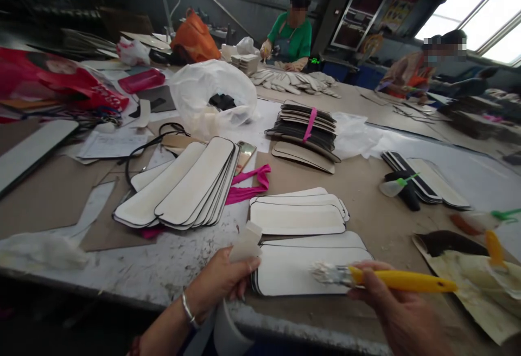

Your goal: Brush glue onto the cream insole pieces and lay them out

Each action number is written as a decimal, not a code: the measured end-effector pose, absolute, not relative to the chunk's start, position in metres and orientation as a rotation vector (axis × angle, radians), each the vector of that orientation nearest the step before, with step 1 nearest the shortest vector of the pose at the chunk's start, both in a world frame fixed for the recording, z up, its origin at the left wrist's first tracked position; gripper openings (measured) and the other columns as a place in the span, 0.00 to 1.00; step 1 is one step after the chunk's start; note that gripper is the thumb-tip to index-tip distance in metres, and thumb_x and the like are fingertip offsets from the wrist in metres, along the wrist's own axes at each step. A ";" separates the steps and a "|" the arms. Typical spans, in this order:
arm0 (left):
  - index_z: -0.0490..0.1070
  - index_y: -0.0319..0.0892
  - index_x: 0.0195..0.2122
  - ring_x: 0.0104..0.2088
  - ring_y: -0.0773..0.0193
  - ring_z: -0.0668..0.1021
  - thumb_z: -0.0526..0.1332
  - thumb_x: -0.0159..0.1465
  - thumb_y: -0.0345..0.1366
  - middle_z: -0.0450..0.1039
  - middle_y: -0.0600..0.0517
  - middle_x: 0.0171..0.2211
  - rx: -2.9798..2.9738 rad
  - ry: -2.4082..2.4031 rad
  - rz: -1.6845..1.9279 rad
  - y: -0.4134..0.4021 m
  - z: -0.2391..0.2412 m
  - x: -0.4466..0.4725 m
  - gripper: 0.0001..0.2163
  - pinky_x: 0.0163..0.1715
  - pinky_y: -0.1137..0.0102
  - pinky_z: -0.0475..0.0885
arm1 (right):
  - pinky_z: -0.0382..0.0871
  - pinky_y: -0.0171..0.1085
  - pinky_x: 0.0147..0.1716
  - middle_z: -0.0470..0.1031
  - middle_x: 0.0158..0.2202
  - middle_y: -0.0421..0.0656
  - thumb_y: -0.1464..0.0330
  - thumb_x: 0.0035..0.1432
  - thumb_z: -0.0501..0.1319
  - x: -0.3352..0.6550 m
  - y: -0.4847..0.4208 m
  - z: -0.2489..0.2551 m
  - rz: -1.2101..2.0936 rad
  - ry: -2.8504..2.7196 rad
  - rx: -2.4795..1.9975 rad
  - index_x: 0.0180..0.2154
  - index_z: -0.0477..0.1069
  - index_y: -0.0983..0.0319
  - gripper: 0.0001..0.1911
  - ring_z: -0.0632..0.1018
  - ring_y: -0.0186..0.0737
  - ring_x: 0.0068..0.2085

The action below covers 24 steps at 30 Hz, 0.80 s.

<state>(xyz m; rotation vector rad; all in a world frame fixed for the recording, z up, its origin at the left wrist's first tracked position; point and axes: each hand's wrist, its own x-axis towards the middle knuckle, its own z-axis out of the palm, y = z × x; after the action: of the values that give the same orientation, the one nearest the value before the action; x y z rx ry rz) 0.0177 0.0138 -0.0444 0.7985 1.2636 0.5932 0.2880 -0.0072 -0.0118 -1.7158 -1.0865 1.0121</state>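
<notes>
The right hand is closing around a brush by its yellow handle, and the whitened bristles are pointing left, lying over the top panel of the near stack of white, dark-edged panels. The left hand is clamping the left end of that stack, the thumb pressing from above while the other fingers are curling at the edge; a small pale strip is sticking up beside the thumb. A silver bracelet is circling the left wrist. The near stack is lying at the near side of the table, between the two hands, and a second stack of white panels is sitting just beyond it. To the left, a larger fan of panels is spreading out, with a pink strap and a phone lying along its right side. Farther off, a pink band is holding a bundle of dark and brown pieces, and a translucent bag is standing to its left. On the right, a small green-tipped bottle is leaning by a dark object. At the far side, a person in green is working behind a pile of pale pieces.
</notes>
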 end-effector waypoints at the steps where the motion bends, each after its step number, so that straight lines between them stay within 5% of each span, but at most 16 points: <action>1: 0.63 0.40 0.22 0.10 0.75 0.58 0.59 0.50 0.47 0.60 0.61 0.08 0.801 1.256 0.595 0.013 -0.045 0.017 0.14 0.12 0.78 0.51 | 0.72 0.36 0.26 0.74 0.29 0.40 0.56 0.45 0.63 0.266 -0.007 -0.012 1.080 -1.037 -1.688 0.31 0.70 0.61 0.16 0.76 0.38 0.25; 24: 0.61 0.41 0.21 0.10 0.75 0.59 0.58 0.50 0.47 0.60 0.61 0.08 0.861 1.242 0.573 0.014 -0.052 0.015 0.14 0.11 0.78 0.52 | 0.68 0.35 0.24 0.73 0.23 0.39 0.55 0.43 0.63 0.200 -0.004 -0.006 1.025 -1.046 -1.754 0.29 0.70 0.63 0.17 0.74 0.37 0.22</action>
<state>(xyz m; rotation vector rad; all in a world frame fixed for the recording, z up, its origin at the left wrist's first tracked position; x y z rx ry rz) 0.0147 0.0135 -0.0523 0.8615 1.2419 0.5733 0.1999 -0.0045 -0.0065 -1.7536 -1.0464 1.0248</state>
